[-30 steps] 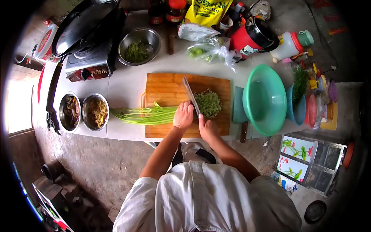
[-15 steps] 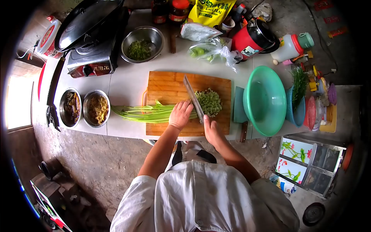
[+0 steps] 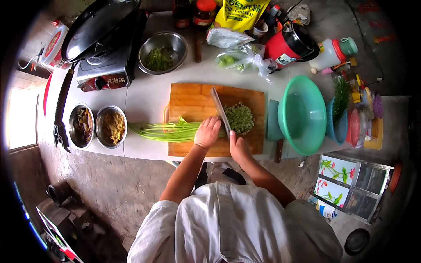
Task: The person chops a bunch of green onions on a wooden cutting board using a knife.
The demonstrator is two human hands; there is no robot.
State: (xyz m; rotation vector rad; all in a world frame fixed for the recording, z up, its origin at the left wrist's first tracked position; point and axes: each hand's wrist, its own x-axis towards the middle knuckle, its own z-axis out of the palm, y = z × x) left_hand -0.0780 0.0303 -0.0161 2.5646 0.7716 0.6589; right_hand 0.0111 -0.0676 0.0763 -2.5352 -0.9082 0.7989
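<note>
A wooden cutting board (image 3: 193,98) lies on the table in front of me. My left hand (image 3: 208,132) presses down on a bunch of long pale-green stalks (image 3: 169,132), its fingers closed over their right end. The stalks reach past the board's left edge. In my right hand (image 3: 239,148) is a kitchen knife (image 3: 219,107), gripped by its handle, which the fingers mostly hide. Its broad blade stands right beside my left fingertips, pointing away from me. Finely chopped green pieces (image 3: 239,119) are heaped against the blade's right side.
Two metal bowls of food, one with darker pieces (image 3: 81,126) and one yellowish (image 3: 111,126), stand left of the board. Behind is a metal bowl with chopped greens (image 3: 160,58). A wok (image 3: 98,28) sits on a portable stove (image 3: 105,74). A green basin (image 3: 302,115) stands right.
The whole view has shifted slightly. Both hands and the knife keep almost the same place on the board, and the stalks remain under my left hand.
</note>
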